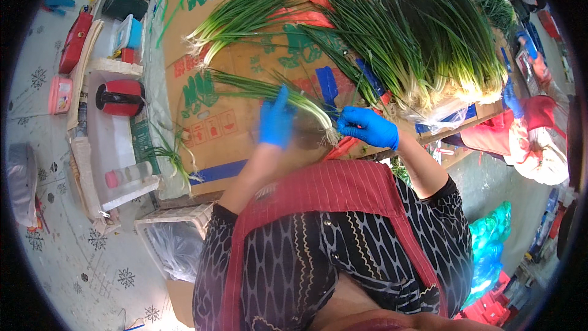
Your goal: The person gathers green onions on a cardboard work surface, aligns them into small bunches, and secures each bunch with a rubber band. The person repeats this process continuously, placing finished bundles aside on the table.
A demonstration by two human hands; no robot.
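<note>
In a blue glove, my left hand (277, 122) is blurred and lies against the near side of a small bunch of green onions (303, 103). The bunch lies slantwise over the cardboard, its white root ends to the right. My right hand (367, 127), gloved in blue too, is beside those roots with its fingers curled; whether it pinches a stalk or root is not clear. A loose pile of green onions (229, 23) rests at the upper left, and a large heap of them (441, 46) lies at the upper right on clear plastic.
Printed cardboard (248, 142) with blue tape covers the table. Left of it stands a white foam box (110, 142) with a red-and-black object (120, 97) and a bottle (128, 174). Some loose onions (177, 158) lie at the near left edge. A co-worker (519, 135) is at the right.
</note>
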